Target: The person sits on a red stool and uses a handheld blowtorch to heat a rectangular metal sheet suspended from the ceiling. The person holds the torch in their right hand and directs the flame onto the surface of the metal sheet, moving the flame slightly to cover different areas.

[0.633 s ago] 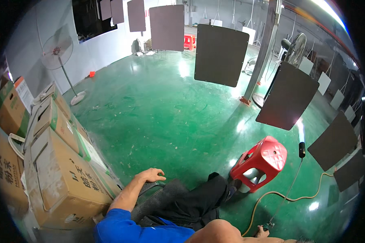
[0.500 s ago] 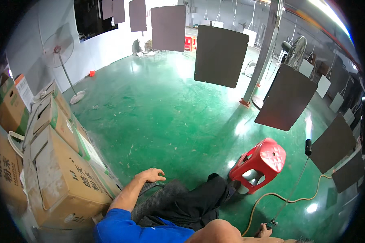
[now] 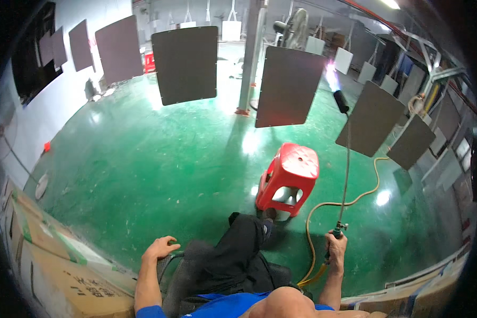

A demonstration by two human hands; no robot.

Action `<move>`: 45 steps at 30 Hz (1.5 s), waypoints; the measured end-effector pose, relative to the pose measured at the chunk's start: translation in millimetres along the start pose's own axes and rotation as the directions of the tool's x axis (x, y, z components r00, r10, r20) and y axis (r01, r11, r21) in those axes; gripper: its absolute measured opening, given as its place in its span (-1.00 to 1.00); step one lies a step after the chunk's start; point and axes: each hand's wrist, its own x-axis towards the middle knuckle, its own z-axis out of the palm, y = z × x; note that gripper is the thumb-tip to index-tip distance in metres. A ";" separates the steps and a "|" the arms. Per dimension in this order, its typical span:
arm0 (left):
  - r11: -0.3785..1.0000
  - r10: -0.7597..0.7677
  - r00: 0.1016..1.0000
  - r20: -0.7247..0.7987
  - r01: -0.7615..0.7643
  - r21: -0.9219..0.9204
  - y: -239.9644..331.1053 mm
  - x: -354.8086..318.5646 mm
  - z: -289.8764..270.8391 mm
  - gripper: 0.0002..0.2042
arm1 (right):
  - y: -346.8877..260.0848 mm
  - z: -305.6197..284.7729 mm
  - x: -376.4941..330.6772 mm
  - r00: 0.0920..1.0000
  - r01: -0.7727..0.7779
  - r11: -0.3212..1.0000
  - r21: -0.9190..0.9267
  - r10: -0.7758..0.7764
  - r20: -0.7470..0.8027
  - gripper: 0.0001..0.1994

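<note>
I see a long gas torch (image 3: 345, 159) gripped at its handle in my right hand (image 3: 335, 247), its flame licking a hanging dark panel (image 3: 289, 86). My left hand (image 3: 161, 247) rests open on the chair arm (image 3: 167, 262). I judge heating is underway; steady sweeping seems needed next.

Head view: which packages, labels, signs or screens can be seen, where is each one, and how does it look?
Cardboard box: lower left beside the left hand, brown, rectangular, with green tape strips and dark printing.
Second cardboard box: lower right edge, behind the right hand, brown, mostly cut off.
No signs or screens can be made out; the hanging dark panels are blank.
</note>
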 end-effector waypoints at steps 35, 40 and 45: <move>0.991 0.130 0.991 0.034 -0.131 0.027 2.4 4.8 7.4 -0.41 | 40.7 31.1 56.5 0.979 0.184 0.980 -0.077 -0.175 0.106 -0.89; 0.988 0.152 0.988 0.027 -0.152 0.030 -4.8 -0.2 10.9 -0.40 | -5.6 59.4 48.2 0.960 0.205 0.977 -0.054 -0.190 0.208 -0.89; 0.986 0.165 0.985 0.054 -0.166 0.016 6.7 6.4 7.7 -0.39 | -40.0 77.2 29.1 0.956 0.184 0.980 -0.069 -0.162 0.246 -0.91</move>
